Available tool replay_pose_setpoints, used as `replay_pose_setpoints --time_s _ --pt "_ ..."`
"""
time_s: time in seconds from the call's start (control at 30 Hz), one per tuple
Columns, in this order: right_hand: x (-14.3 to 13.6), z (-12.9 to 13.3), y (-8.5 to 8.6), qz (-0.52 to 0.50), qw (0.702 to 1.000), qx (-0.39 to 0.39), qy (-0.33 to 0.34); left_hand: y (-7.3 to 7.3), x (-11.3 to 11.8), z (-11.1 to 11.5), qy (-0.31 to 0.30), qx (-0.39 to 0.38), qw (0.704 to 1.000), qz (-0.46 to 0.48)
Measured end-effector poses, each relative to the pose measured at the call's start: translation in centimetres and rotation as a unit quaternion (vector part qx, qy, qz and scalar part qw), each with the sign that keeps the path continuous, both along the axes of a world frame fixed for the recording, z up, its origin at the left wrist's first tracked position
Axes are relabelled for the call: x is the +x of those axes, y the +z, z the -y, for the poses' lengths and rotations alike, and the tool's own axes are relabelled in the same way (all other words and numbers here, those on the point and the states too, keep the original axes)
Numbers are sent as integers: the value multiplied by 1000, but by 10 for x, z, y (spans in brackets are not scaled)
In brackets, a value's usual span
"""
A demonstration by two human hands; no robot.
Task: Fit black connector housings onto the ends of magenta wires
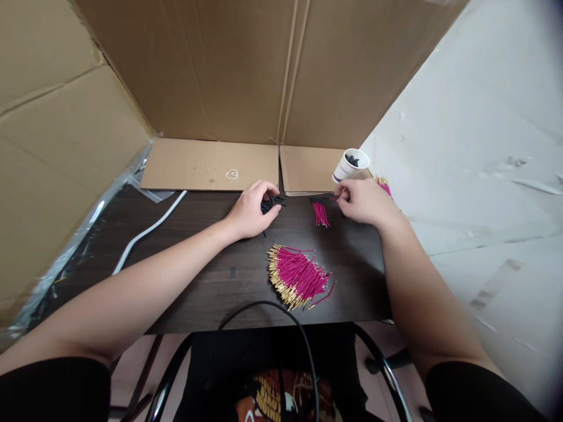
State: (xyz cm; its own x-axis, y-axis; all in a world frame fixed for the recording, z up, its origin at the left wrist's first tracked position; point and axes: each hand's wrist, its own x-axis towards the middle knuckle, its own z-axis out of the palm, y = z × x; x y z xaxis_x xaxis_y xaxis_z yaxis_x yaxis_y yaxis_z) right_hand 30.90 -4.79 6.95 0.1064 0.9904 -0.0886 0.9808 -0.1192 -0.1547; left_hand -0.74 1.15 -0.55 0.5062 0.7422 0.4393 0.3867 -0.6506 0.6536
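Observation:
My left hand (254,212) rests on the dark table, curved beside a small heap of short black tubes (273,203), with thumb and forefinger apart around them. My right hand (363,200) pinches what looks like a thin pink wire (333,199), mostly hidden by the fingers. Between both hands lies a small row of pink wires with black ends (319,212). Nearer to me spreads a large bundle of pink wires with gold-coloured tips (301,275).
A white paper cup (350,165) with black pieces stands behind my right hand. More gold-tipped wires (382,184) lie past that hand. Cardboard sheets (185,164) line the back, one bearing a white loop (231,174). A pale tube (149,231) and black cable (303,334) are also present.

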Motion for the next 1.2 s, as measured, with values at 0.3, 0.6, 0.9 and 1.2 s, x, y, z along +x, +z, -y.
replay_pose_setpoints --time_s 0.3,0.6,0.9,1.2 --pt "-4 -2 1 20 997 -76 8 2 1 0 5 -4 1000 -24" --pt "-11 -4 -1 27 990 -133 24 0 -1 -1 8 26 999 -29" --pt "-13 -3 0 0 987 -155 34 -2 0 -2 19 25 999 -44" --pt "-14 -4 -3 -20 987 -152 45 -2 0 -2 20 20 998 -50"
